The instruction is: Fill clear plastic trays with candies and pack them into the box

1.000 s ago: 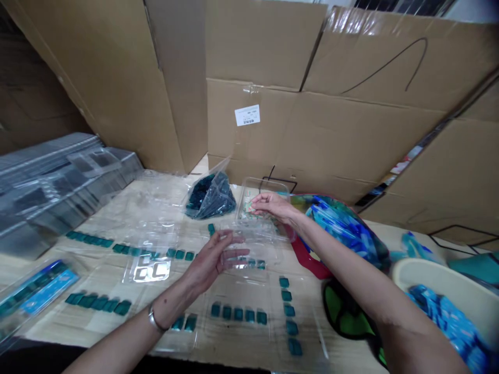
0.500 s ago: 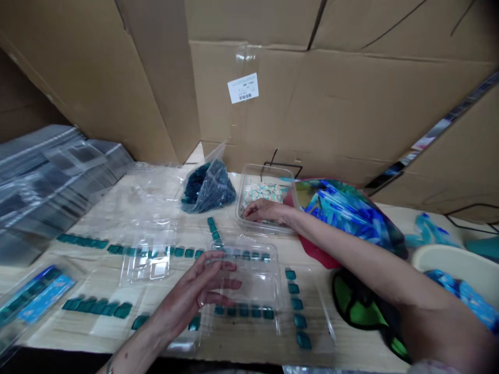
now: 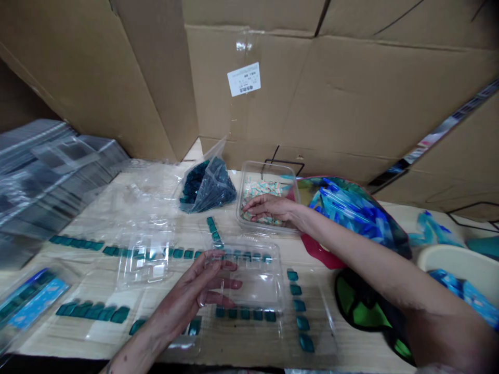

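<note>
My left hand (image 3: 212, 283) has its fingers stretched out and apart over the left side of a clear plastic box (image 3: 259, 288), touching it. Rows of teal glossy pieces (image 3: 245, 314) show through and around the clear plastic. Over at the back, my right hand (image 3: 273, 208) reaches into a clear plastic tub (image 3: 240, 215) of small pale pink-and-green pieces (image 3: 261, 186). Its fingertips come together low over the pieces; what they pinch, if anything, is too small to make out.
Behind the rows stands a plastic bag (image 3: 210, 184) of dark teal pieces. Clear containers (image 3: 66, 171) are stacked at left. A bag (image 3: 351, 213) of blue pieces, a cream bowl (image 3: 448, 254) and a black-and-green item (image 3: 362, 306) lie right. Cardboard (image 3: 331, 114) walls the back.
My right hand has risen slightly from the small pieces in the tub, its fingers straighter than before. My left hand stays at the clear box. The view has shifted a little.
</note>
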### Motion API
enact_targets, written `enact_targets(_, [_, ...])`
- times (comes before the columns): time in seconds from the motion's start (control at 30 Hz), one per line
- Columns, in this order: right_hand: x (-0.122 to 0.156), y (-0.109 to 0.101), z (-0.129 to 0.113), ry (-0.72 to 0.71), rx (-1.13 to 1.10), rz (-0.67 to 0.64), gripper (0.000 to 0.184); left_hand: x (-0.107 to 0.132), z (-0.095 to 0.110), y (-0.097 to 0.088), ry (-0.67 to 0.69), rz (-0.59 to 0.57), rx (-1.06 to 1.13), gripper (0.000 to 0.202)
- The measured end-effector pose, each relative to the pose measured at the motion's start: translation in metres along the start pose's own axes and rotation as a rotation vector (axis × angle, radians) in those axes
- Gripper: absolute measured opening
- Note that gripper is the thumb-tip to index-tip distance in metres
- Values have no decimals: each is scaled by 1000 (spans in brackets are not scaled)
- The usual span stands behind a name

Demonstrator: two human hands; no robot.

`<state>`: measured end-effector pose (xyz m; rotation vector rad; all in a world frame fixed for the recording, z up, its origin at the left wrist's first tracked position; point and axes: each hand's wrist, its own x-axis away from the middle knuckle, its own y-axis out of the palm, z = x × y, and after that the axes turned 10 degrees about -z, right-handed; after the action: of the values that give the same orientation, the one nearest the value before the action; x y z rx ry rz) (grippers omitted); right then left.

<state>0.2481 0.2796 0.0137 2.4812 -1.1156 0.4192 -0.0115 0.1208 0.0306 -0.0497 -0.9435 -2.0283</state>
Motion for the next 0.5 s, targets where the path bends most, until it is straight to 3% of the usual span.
enact_targets(0.13, [6, -1, -1, -66, -21, 18, 32, -3, 3, -1, 24, 6, 1, 32])
enact_targets(0.3, [3, 7, 4, 29, 244, 24, 32, -5, 6, 2, 31, 6, 0, 32])
enact_targets(0.4, [-3, 8, 9, 53, 257, 93, 28, -4, 5, 3, 34, -4, -16, 32])
enact_targets(0.5, [-5, 6, 13, 55, 235, 58, 31, -3, 3, 2, 43, -22, -21, 32])
